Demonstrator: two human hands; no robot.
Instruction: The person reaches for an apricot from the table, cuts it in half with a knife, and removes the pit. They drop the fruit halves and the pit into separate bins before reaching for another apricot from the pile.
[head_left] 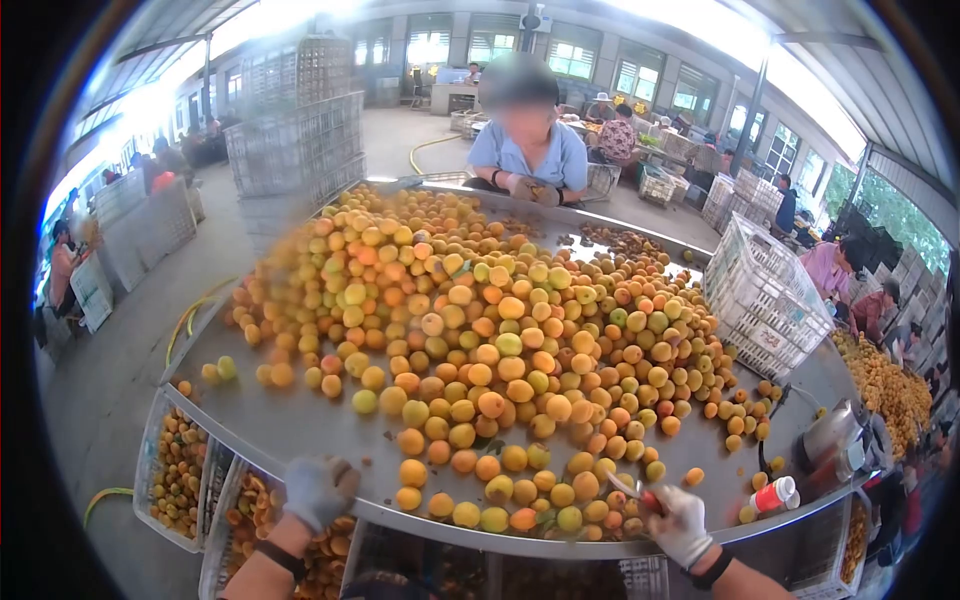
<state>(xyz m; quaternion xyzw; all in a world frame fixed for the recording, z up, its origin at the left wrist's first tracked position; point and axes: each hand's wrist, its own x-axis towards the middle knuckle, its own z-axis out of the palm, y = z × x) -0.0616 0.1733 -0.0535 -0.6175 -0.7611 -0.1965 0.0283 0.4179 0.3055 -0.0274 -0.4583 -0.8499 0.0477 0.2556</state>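
A big heap of orange, yellow and greenish fruit (480, 330) covers much of the metal table (290, 420). My left hand (318, 492), in a grey glove with a brown-stained fingertip area, is over the table's near edge, above a crate of fruit pieces; its fingers are curled and what they hold, if anything, is hidden. On the right, my right hand (680, 522), in a whitish glove, is closed round the red handle of a small knife (628, 488). The blade points up and left, beside the nearest fruit.
Crates (180, 470) stand under the near edge. A white crate (765, 295), a red-and-white bottle (775, 495) and a metal container (832, 435) are on the right. Across the table sits a person (530, 150) in light blue.
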